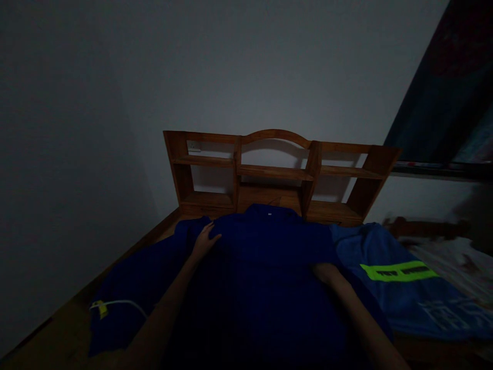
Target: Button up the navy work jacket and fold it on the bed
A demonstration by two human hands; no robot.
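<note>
A dark blue garment (265, 257) with a collar and a small pale neck label is spread out in front of me, its collar towards the wooden shelf unit. My left hand (204, 241) rests on the garment near its left shoulder, thumb apart from the fingers, holding nothing that I can see. Lower down on the right side of the garment is my right hand (325, 272). Its fingers are lost in the dark against the cloth, so whether they grip the fabric is unclear. The left sleeve (154, 272) stretches out to the left.
Behind the garment stands a wooden shelf unit (275, 172) against a pale wall. To the right lies a lighter blue cloth (404, 303) with a yellow-green strip. A white cord (123, 302) with a yellow tag crosses the left sleeve. A dark curtain (435, 92) hangs at upper right.
</note>
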